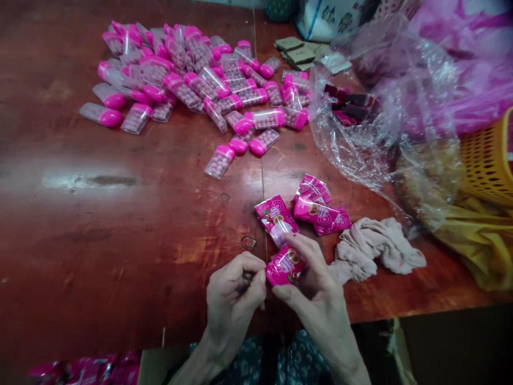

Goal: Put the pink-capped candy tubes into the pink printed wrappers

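Observation:
Near the table's front edge, my right hand [320, 294] holds a shiny pink wrapper [284, 266] between thumb and fingers. My left hand [236, 291] pinches the wrapper's left edge with thumb and forefinger, its other fingers curled. Just beyond lie a flat pink packet [275, 216], partly behind my right fingertips, and a few more pink packets [323, 214] overlapping to its right. Farther back spreads a heap of small clear containers [184, 91] with bright pink caps and pale pink balls inside. One such container [220, 161] lies nearest to me.
A crumpled cloth [377, 248] lies right of my right hand. Clear plastic film [360, 144], a yellow basket [487, 158] and yellow fabric [476, 235] fill the right side. Brown card pieces [296, 52] lie at the back. More pink packets [92, 370] sit below the table's front edge.

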Demonstrator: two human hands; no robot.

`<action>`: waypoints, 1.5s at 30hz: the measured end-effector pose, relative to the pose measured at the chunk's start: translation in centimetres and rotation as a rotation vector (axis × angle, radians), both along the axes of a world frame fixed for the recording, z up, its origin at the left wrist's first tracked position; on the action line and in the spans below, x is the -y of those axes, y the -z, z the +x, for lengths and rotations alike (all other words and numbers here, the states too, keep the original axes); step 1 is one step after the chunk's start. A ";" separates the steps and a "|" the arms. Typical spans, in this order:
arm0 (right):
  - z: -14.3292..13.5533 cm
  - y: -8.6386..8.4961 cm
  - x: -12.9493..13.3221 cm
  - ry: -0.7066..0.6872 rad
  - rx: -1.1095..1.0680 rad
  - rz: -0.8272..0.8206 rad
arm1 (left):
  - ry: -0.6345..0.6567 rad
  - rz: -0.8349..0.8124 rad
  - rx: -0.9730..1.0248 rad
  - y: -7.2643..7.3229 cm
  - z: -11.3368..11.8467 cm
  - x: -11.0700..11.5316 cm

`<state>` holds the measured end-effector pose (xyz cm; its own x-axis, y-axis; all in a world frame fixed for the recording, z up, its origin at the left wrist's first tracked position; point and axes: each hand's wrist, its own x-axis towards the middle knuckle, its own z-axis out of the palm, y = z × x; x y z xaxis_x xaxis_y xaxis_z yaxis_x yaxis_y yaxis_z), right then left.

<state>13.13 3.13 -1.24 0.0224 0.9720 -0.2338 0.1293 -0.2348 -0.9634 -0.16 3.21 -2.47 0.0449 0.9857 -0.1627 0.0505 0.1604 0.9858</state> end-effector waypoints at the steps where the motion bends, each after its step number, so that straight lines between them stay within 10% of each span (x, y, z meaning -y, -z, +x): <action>1: -0.1 -0.1 0.0 0.029 0.005 0.003 | -0.004 0.036 -0.033 0.0 0.1 0.0; 7: 0.1 0.7 0.1 0.113 -0.102 0.001 | -0.014 0.217 -0.172 0.4 0.3 0.7; 16: -0.8 1.8 0.3 0.233 -0.322 -0.067 | -0.191 0.061 -0.032 1.1 0.6 1.3; 28: -0.8 1.4 0.3 0.241 -0.491 -0.110 | -0.079 -0.250 0.332 0.7 0.1 0.1; 39: -1.2 1.4 0.7 0.355 -0.294 -0.040 | -0.166 -0.316 0.480 1.0 0.6 0.1; 45: 0.6 1.0 0.0 0.078 0.070 0.000 | -0.083 -0.251 0.282 0.3 0.2 0.0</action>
